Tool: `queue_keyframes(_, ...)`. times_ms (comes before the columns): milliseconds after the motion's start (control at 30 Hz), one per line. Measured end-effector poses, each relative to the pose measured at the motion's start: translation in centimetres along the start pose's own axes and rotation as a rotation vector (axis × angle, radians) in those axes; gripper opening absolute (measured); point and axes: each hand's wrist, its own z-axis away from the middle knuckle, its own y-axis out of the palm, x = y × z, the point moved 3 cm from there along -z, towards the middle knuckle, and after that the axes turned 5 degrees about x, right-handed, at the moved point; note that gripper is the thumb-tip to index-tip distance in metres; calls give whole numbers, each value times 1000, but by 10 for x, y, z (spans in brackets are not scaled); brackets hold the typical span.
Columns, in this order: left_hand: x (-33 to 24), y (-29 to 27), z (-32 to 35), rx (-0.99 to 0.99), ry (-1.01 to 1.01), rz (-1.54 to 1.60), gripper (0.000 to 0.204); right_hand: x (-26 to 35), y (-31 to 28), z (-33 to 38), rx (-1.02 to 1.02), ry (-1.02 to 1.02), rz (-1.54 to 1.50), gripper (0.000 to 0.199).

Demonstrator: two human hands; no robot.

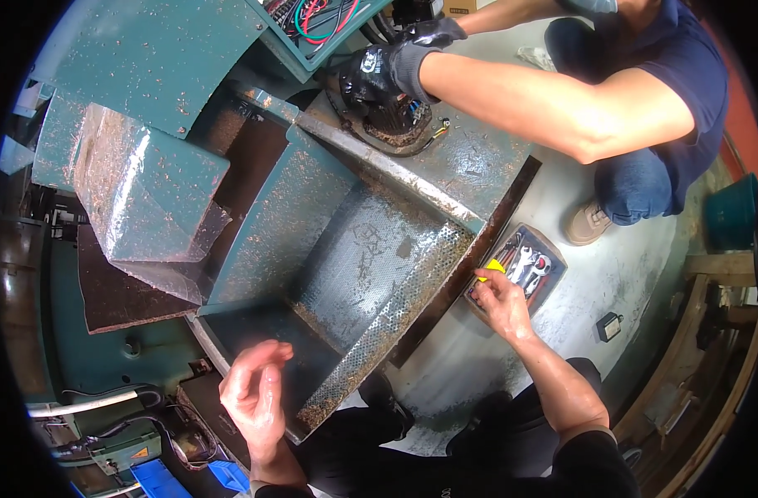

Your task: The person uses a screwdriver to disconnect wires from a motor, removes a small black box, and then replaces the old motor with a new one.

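My right hand [503,305] is over a tool tray [559,251] on the floor, fingers pinched on a small yellow piece [495,266] whose kind I cannot make out. In the tray beside it lie wrenches [528,266] and other hand tools. Empty and loosely curled, my left hand [258,394] hangs above the near left edge of a green metal machine trough [271,207], thumb apart from the fingers. The trough has a perforated metal floor [370,249] with metal chips along its edges.
Across the machine a crouching person in black gloves [379,70] works at a round motor-like unit [395,120] with loose wires. An open green box of cables [316,29] is beside them. A small black box [609,326] lies on the floor; blue bins [157,480] stand at lower left.
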Motion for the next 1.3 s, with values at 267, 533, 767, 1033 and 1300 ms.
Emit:
queue_keyframes(267,0,1,0,-3,-18,2,23,2,-7,4,-19,29,26,29)
queue_keyframes(533,0,0,1,2,-5,-11,23,2,-7,6,-18,19,-16,29)
queue_keyframes(767,0,0,1,-3,-7,-6,21,8,-8,9,-15,36,-26,30)
queue_keyframes(1033,0,0,2,-2,7,-19,20,9,-11,11,-18,33,1,30)
queue_keyframes(1300,-1,1,2,-1,14,-19,20,5,-13,13,-16,11,46,29)
